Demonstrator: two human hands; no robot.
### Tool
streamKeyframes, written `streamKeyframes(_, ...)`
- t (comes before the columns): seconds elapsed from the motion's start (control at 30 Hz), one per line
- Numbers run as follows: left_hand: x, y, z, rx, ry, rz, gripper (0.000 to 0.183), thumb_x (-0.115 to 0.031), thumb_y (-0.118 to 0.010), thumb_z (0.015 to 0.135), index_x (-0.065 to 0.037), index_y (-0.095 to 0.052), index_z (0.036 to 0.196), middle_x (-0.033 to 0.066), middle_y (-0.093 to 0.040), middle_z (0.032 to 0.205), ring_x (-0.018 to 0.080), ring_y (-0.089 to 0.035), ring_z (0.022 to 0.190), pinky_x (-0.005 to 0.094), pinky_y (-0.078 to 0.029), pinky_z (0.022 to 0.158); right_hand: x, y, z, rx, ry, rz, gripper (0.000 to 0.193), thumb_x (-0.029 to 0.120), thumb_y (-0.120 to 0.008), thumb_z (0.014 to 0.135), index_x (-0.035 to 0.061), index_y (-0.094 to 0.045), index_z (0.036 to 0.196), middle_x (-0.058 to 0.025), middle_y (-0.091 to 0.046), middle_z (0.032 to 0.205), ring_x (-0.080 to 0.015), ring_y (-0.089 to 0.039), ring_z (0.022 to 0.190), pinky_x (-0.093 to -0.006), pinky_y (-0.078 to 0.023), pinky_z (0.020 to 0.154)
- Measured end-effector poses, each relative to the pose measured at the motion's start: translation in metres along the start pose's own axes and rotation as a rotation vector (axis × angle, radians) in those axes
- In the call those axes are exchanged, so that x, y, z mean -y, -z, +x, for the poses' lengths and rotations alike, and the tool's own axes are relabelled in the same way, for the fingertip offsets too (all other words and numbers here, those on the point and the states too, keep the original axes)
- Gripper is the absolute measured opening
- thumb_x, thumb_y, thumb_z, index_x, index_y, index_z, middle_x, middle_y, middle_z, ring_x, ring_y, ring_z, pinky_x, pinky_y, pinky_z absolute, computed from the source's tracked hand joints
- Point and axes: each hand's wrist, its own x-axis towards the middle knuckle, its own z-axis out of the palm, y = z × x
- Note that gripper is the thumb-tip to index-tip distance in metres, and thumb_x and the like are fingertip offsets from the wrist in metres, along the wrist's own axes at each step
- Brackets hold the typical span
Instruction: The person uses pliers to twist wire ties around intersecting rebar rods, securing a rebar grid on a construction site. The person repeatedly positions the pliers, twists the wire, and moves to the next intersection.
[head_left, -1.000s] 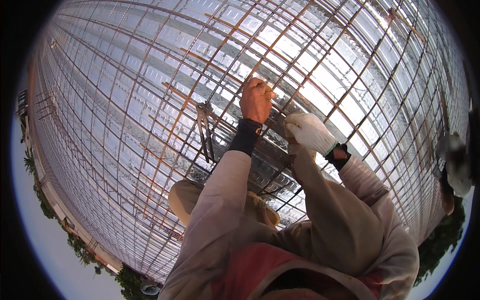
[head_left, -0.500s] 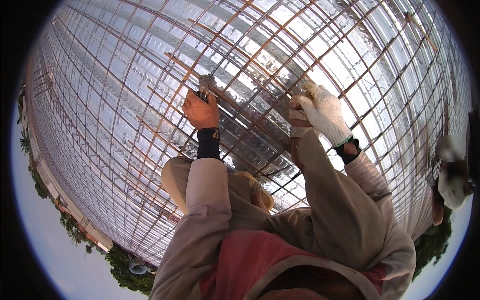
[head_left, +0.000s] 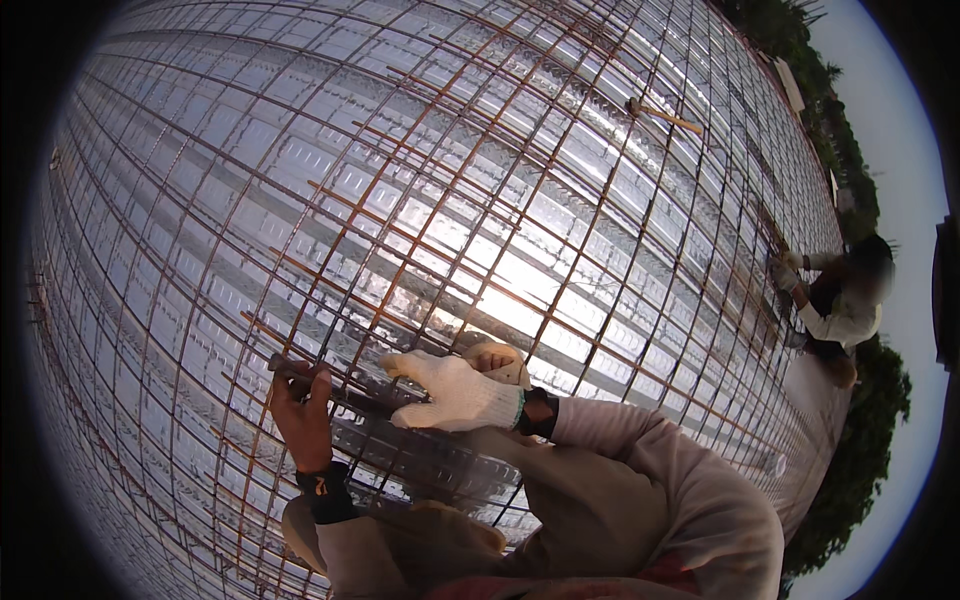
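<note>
My bare left hand (head_left: pixel 303 415) is closed around a pair of dark metal pincers (head_left: pixel 288 368), whose handles are mostly hidden by the fingers. The pincers lie just above crossing bars of the rusty rebar mesh (head_left: pixel 545 318). To their right, my right hand (head_left: pixel 455 392), in a white knitted glove, reaches leftward over the mesh. Its fingers are stretched out with the thumb apart, and nothing shows between them. Behind that glove is my foot in a tan sandal (head_left: pixel 497 360), resting on the mesh.
Shiny ribbed metal decking (head_left: pixel 500 290) lies beneath the bars. A hammer with a wooden handle (head_left: pixel 668 118) rests on the mesh farther off. At the right, a co-worker (head_left: pixel 840 310) crouches with gloved hands at the bars. Trees (head_left: pixel 850 470) stand beyond the deck's edge.
My view has swung to the right, bringing the co-worker and hammer into sight. My right hand has left the spot by my raised knee, moved toward the left hand and opened its fingers.
</note>
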Motion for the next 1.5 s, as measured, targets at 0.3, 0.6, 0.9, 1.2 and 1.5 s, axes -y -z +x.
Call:
streamKeyframes(0.3, -0.009, 0.032, 0.029, 0.126, -0.429, 0.303, 0.048, -0.019, -0.079, 0.102, 0.002, -0.066, 0.143, 0.0237, -0.074, 0.134, 0.0382, -0.071, 0.123, 0.0471, -0.054, 0.108, 0.006, 0.05, -0.013, 0.154, -0.384, -0.135, 0.045, 0.022, -0.064, 0.106, 0.0043, -0.058, 0.147, -0.0151, -0.073, 0.086, -0.0256, -0.073, 0.081, -0.041, -0.056, 0.074)
streamKeyframes(0.6, 0.265, 0.155, 0.065, -0.515, -0.372, 0.951, 0.072, -0.054, -0.055, 0.112, -0.009, -0.045, 0.167, 0.024, -0.04, 0.173, 0.0484, -0.032, 0.161, 0.0604, -0.026, 0.131, -0.034, 0.104, -0.021, 0.238, -0.298, -0.791, 0.059, 0.004, -0.059, 0.096, 0.01, -0.052, 0.154, -0.0276, -0.077, 0.11, -0.0482, -0.074, 0.106, -0.0562, -0.059, 0.089)
streamKeyframes(0.9, 0.266, 0.12, 0.094, -0.725, -0.166, 0.827, 0.064, -0.046, -0.056, 0.111, -0.009, -0.051, 0.162, 0.0278, -0.04, 0.171, 0.0566, -0.025, 0.161, 0.0645, -0.024, 0.132, 0.005, 0.075, 0.028, 0.414, -0.235, -1.22, 0.047, 0.003, -0.061, 0.098, 0.0089, -0.057, 0.144, -0.0248, -0.072, 0.099, -0.0436, -0.077, 0.094, -0.0542, -0.062, 0.076)
streamKeyframes(1.2, 0.249, 0.107, 0.093, -0.76, -0.173, 0.765, 0.06, -0.039, -0.06, 0.108, -0.004, -0.054, 0.157, 0.0303, -0.044, 0.167, 0.0623, -0.021, 0.159, 0.0672, -0.023, 0.131, 0.023, 0.061, 0.036, 0.478, -0.296, -1.308, 0.034, 0.003, -0.059, 0.099, 0.0044, -0.057, 0.133, -0.0242, -0.071, 0.095, -0.0444, -0.077, 0.09, -0.0542, -0.061, 0.074)
streamKeyframes(1.5, 0.241, 0.104, 0.092, -0.761, -0.18, 0.685, 0.057, -0.037, -0.06, 0.107, 0.001, -0.059, 0.151, 0.0343, -0.045, 0.163, 0.063, -0.025, 0.156, 0.0694, -0.022, 0.13, 0.029, 0.035, 0.048, 0.509, -0.367, -1.491, 0.024, 0.007, -0.065, 0.099, 0.0087, -0.059, 0.122, -0.0162, -0.075, 0.101, -0.0383, -0.079, 0.093, -0.0518, -0.06, 0.075)
